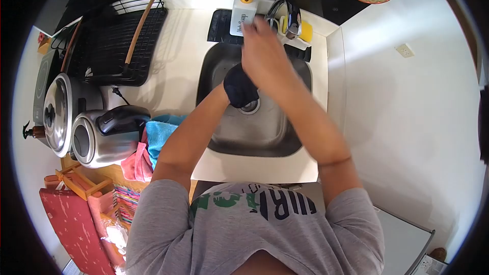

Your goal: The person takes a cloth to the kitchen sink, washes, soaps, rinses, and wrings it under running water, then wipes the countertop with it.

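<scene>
My left hand (pixel 240 86) is over the sink, its fingers hidden by a dark black covering that looks like a glove or a cloth; I cannot tell which. Just above and to the right is my right hand (pixel 263 51), slightly blurred, with the fingers curled in. Whether anything small is pinched in them does not show. From this angle the right hand overlaps the lower part of a white soap bottle (pixel 245 11) with a pump; I cannot see contact. Beneath both hands lies the steel sink (pixel 254 135), its drain (pixel 250 107) partly covered by the black covering.
Behind the sink stand a chrome faucet (pixel 292 20) and a yellow sponge (pixel 305 31). A black dish rack (pixel 112 46) sits at the left. Nearer are a metal kettle-like appliance (pixel 109 140), a lidded pot (pixel 58 114) and a blue towel (pixel 162 132). A wall (pixel 392 112) bounds the right.
</scene>
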Demonstrator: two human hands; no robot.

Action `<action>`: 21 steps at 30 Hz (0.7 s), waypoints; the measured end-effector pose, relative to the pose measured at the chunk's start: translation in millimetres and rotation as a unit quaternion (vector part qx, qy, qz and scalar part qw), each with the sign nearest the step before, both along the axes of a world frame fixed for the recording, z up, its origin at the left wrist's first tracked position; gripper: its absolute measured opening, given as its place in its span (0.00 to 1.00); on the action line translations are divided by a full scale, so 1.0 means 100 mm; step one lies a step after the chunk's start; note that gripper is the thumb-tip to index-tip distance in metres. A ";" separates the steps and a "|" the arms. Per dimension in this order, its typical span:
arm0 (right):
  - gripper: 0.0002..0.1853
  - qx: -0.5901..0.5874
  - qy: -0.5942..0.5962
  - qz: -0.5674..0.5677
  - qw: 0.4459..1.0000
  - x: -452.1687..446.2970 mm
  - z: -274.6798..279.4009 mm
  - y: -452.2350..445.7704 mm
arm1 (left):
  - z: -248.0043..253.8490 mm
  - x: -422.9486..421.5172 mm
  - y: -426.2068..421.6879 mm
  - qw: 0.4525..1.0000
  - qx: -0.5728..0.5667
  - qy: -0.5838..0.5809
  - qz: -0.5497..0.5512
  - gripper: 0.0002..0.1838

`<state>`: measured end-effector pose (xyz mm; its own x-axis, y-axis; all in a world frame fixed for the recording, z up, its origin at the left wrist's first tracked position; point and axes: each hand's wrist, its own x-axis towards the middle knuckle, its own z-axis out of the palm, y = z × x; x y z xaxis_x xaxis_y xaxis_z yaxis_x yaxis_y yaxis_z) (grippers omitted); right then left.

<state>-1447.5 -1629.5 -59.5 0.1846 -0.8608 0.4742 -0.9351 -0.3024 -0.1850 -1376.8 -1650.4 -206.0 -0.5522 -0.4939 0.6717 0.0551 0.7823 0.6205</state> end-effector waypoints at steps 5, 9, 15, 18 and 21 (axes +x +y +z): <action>0.15 0.023 0.168 -0.049 0.984 -0.17 0.29 -1.27 | 0.30 0.29 0.06 0.927 -0.143 -0.345 -0.032 0.08; 0.15 0.364 0.507 0.074 0.778 -0.30 0.40 -2.11 | 0.58 0.42 0.20 0.916 -0.252 -0.312 -0.011 0.09; 0.13 0.166 0.191 0.063 0.965 -0.24 0.70 -1.05 | 0.56 0.73 0.34 0.961 -0.107 -0.242 -0.084 0.12; 0.11 0.192 0.116 0.002 0.975 -0.11 0.90 -0.43 | 0.58 0.82 0.50 0.949 0.099 -0.273 -0.123 0.15; 0.09 0.192 0.084 0.022 0.978 -0.19 0.74 0.05 | 0.64 0.85 0.69 0.888 0.396 -0.208 -0.109 0.13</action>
